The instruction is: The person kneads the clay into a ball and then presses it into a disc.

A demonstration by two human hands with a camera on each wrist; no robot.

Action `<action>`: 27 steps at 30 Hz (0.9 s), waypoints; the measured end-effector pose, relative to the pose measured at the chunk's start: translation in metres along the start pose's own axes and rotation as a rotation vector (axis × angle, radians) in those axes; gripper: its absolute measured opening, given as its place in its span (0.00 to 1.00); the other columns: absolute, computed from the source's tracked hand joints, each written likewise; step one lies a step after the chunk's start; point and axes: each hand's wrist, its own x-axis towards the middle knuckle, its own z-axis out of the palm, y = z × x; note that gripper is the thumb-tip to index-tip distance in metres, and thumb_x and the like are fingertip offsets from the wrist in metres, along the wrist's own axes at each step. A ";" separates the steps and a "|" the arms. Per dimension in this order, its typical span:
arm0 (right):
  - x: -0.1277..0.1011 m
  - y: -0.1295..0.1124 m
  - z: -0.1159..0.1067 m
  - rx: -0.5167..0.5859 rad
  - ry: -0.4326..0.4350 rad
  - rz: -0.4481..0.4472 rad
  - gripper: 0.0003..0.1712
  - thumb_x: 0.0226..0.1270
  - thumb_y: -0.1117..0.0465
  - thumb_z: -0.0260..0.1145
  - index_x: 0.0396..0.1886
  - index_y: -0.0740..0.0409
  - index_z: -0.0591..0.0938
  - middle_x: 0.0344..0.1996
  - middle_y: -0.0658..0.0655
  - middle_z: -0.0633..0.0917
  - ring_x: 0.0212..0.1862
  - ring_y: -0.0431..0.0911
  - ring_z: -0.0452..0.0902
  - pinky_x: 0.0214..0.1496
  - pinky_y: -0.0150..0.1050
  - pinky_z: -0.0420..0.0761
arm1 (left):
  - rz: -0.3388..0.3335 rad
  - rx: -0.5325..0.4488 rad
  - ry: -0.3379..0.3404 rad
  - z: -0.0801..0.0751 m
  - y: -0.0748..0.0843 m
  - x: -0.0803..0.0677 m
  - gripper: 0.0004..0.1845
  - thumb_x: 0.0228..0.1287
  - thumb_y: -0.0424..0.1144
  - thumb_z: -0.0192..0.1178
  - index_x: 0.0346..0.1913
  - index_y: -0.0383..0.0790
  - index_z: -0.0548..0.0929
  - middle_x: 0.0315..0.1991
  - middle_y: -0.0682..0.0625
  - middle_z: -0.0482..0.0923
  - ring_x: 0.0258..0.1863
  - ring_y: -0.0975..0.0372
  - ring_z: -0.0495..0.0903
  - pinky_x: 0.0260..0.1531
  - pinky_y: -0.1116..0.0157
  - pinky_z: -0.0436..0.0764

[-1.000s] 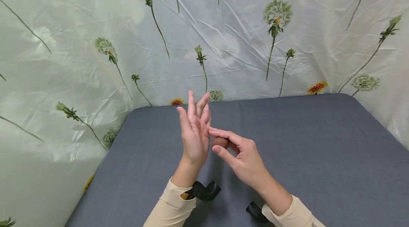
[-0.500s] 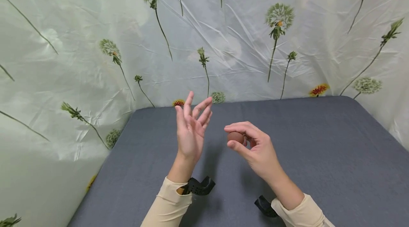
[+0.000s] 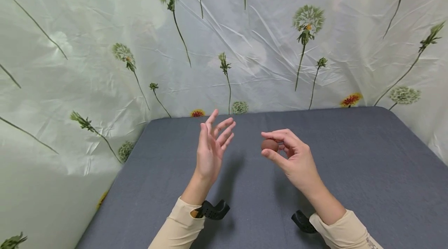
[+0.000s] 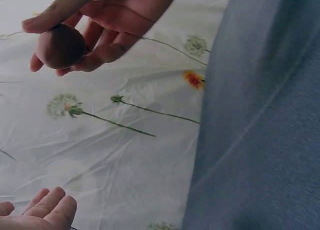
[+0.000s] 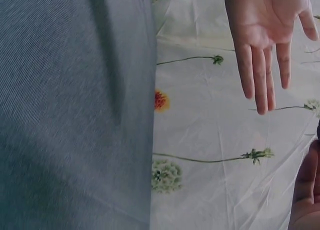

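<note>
A small reddish-brown ball (image 3: pixel 270 146) is pinched between the thumb and fingers of my right hand (image 3: pixel 297 159), raised over the table. In the left wrist view the same ball (image 4: pixel 61 46) shows round and smooth, the thumb on one side and fingertips on the other. My left hand (image 3: pixel 211 151) is held up to the left of it, palm turned toward the ball, fingers spread and holding nothing. A gap separates the two hands. The right wrist view shows the left palm (image 5: pixel 265 29) with its fingers extended; there the right hand (image 5: pixel 306 195) is mostly cut off at the edge.
A dark grey cloth covers the table (image 3: pixel 350 163) beneath both hands. Behind and to the left hangs a pale curtain (image 3: pixel 259 39) printed with dandelions and flowers. Black wrist cameras are strapped at both wrists, the left camera (image 3: pixel 215 210) and right camera (image 3: pixel 302 221).
My right hand has moved right, away from the left hand, carrying the ball. Its fingertips were at the left palm a second ago. The left fingers have spread a little and tilted right.
</note>
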 end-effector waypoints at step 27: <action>-0.026 0.031 -0.070 -0.406 -0.177 0.250 0.17 0.64 0.56 0.83 0.50 0.46 0.88 0.43 0.49 0.91 0.42 0.31 0.86 0.46 0.27 0.83 | -0.164 0.230 -0.176 -0.037 -0.019 -0.023 0.32 0.89 0.59 0.28 0.87 0.53 0.54 0.76 0.35 0.70 0.77 0.41 0.72 0.73 0.47 0.75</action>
